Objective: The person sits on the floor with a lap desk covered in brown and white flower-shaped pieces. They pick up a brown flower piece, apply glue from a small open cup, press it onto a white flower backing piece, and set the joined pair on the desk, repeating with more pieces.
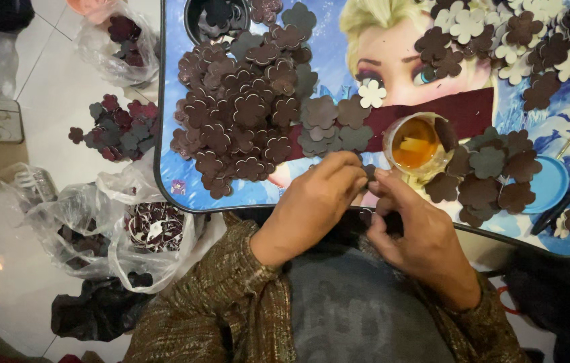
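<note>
Small dark flower-shaped cutout (pixel 370 172) pinched between left hand (pixel 308 205) and right hand (pixel 411 232), both grips clenched on it, just below one glue cup (pixel 417 144), big brown flat-petal pile (pixel 245 101) left of cup on worktop (pixel 339 54).

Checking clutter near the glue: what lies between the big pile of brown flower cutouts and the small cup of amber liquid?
In the head view, a few grey-brown flower cutouts and one white flower cutout lie between the big pile and the cup.
</note>
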